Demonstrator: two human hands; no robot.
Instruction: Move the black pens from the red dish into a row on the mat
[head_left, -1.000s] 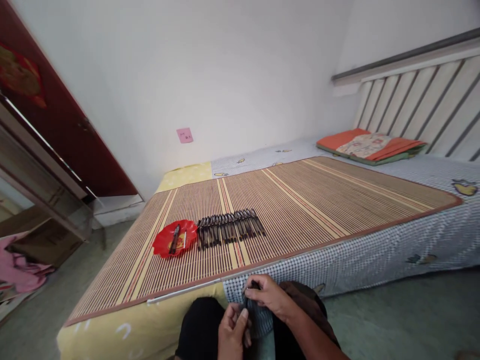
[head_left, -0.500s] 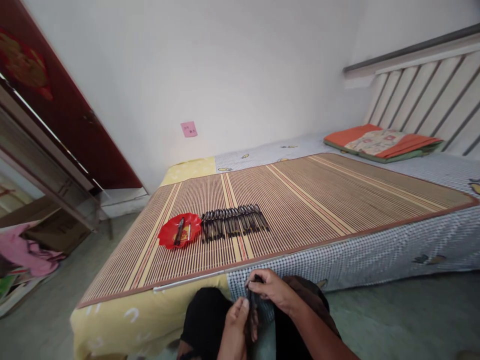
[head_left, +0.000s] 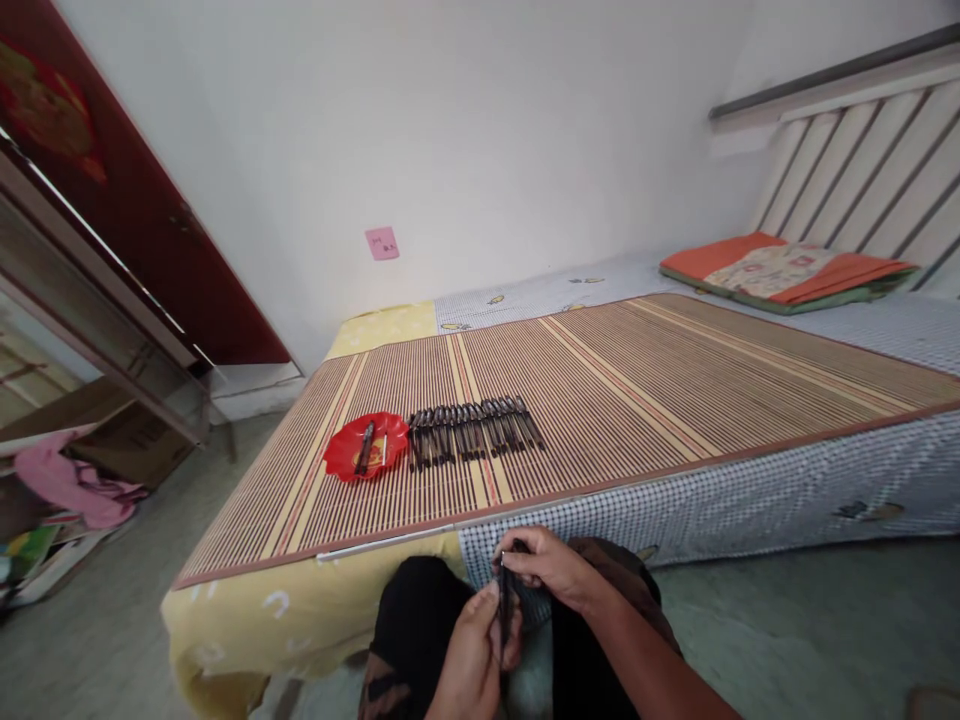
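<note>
Over my lap, my left hand [head_left: 478,632] is closed around the lower part of a slim dark pen [head_left: 505,598], which points roughly upward. At the pen's top end, the bent fingers of my right hand [head_left: 546,567] pinch it; a small dark piece shows between them, too small to make out. On the bamboo mat [head_left: 600,420] beyond, several black pens [head_left: 476,430] lie side by side in a row. A red scalloped plate [head_left: 341,455] sits against the row's left end. It holds dark pens and a thin white stick.
The mat lies on a bed with a yellow and checked sheet [head_left: 750,510]. Folded orange bedding [head_left: 832,270] rests at the far right by the headboard rails. A cardboard box [head_left: 142,440] and pink cloth [head_left: 67,475] are on the left. My knees are against the bed's edge.
The camera view has shifted slightly. My left hand has closed further around the pen, its lower fingers now curled in. My right hand keeps its pinch at the top.
</note>
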